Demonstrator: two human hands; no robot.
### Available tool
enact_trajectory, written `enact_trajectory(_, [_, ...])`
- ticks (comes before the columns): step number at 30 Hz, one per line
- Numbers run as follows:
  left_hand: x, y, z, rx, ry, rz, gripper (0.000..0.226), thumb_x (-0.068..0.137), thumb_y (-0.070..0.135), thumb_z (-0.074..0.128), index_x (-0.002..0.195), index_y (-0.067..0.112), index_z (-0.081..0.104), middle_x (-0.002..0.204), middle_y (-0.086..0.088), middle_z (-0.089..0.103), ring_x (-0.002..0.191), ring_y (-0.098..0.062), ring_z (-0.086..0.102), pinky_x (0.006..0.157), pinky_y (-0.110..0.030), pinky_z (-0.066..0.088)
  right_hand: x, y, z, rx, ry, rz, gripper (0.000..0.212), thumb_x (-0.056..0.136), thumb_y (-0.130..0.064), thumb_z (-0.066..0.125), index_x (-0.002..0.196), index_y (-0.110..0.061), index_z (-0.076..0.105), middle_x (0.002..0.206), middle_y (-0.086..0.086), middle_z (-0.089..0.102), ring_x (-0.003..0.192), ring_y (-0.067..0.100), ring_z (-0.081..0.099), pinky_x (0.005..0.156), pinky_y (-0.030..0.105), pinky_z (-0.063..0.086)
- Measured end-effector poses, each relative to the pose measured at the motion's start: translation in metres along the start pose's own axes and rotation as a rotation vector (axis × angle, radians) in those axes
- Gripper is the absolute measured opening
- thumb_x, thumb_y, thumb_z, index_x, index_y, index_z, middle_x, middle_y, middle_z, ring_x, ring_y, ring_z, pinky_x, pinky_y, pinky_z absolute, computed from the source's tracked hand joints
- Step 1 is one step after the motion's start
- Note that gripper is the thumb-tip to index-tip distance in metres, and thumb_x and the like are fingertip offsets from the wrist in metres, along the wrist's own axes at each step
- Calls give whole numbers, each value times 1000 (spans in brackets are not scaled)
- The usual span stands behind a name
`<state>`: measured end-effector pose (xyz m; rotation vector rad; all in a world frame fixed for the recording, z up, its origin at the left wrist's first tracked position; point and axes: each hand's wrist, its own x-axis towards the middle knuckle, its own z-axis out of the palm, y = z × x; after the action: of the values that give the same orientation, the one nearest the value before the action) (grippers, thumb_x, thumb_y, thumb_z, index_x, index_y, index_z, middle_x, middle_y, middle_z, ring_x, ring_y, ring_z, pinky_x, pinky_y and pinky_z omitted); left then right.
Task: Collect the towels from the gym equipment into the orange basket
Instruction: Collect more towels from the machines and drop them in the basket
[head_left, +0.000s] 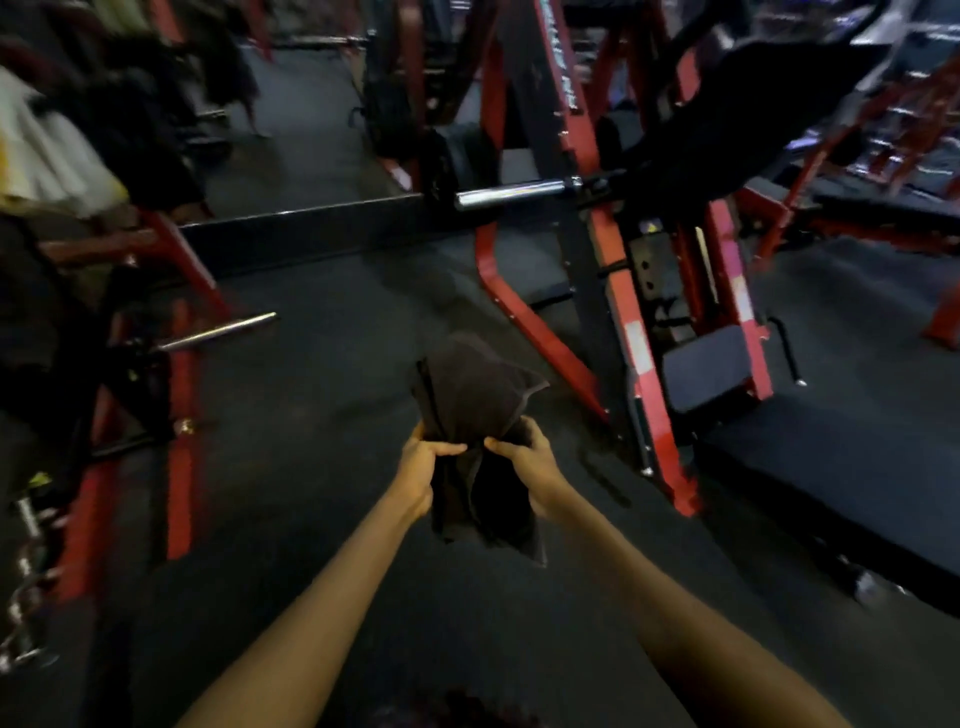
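the left hand (423, 457) and the right hand (524, 457) both grip a dark towel (478, 410), bunched above the floor. no orange basket is visible. the loose hanging end could slip or drag.

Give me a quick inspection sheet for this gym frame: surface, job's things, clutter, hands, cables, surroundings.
Surface: dark rubber floor, with a raised black platform at right.
Job's things: one dark towel, bunched, held in the air over the floor; orange basket not in view.
Clutter: pale cloth pile at far left, blurred; cannot tell what it is.
Hands: left hand and right hand both grip the towel at its middle, side by side.
Cables: nothing seen.
Surroundings: red and black weight machine ahead at right, chrome bar sticking out of it; a second red frame with a chrome peg at left.
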<state>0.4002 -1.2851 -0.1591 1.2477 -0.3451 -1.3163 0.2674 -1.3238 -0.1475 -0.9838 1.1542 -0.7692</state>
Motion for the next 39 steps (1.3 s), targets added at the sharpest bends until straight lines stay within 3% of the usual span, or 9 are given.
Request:
enact_trajectory(3, [29,26,-6,-23,107,44,62,74,-15,57,130,13,51,111,-12,65,100,-31,62,80,-39,53,45,-24,24,-63,-92,15,49,82,-4,68,126,-14,50,122,7,59,112,25,57,95,39,49])
enact_trajectory(8, [94,74,-29,-71,220,152,62,75,-15,57,131,13,51,115,-12,64,102,-30,61,90,-42,51,130,-53,81,-134,-257,-5,53,84,-5,66,132,-13,46,128,10,57,116,26,55,98,41,48])
enact_trajectory(17, [216,177,-90,-187,383,285,52,76,-15,54,120,14,55,96,-7,69,85,-24,66,70,-34,53,277,-105,209,-237,-480,-36,55,84,-7,68,133,-16,46,125,8,59,112,24,57,98,42,49])
enact_trajectory(19, [236,205,-106,-235,396,289,41,79,-11,51,112,13,58,88,-5,70,79,-21,67,67,-31,53,308,-118,242,-245,-529,-30,57,83,-7,69,134,-16,45,126,8,59,113,26,57,97,42,49])
enact_trajectory(23, [270,248,-136,-259,467,314,43,84,10,58,126,2,54,106,-10,67,88,-20,67,69,-28,53,350,-135,296,-273,-607,-10,60,82,-9,70,136,-17,44,128,9,58,114,27,57,99,44,48])
enact_trajectory(26, [290,276,-153,-298,551,370,23,88,17,61,110,10,65,93,-3,73,79,-14,71,66,-25,57,378,-141,340,-292,-687,-14,61,82,-8,70,137,-16,43,129,11,57,115,27,57,100,45,48])
enact_trajectory(28, [307,296,-163,-326,640,407,21,88,20,64,107,12,66,94,-2,73,84,-15,70,74,-28,58,395,-145,369,-317,-744,-29,63,82,-7,69,138,-16,42,131,10,56,118,27,55,101,45,47])
enact_trajectory(32, [344,329,-195,-380,896,462,53,78,30,75,123,7,60,116,-6,66,106,-24,63,95,-40,51,431,-152,429,-360,-865,-39,64,82,-9,69,139,-18,42,133,9,55,119,26,54,103,45,46])
enact_trajectory(39, [390,391,-238,-520,1105,543,47,76,31,77,114,7,64,113,-8,68,102,-24,65,93,-39,53,485,-187,525,-424,-1097,-72,65,83,-8,69,140,-15,40,132,4,54,120,23,54,98,34,47])
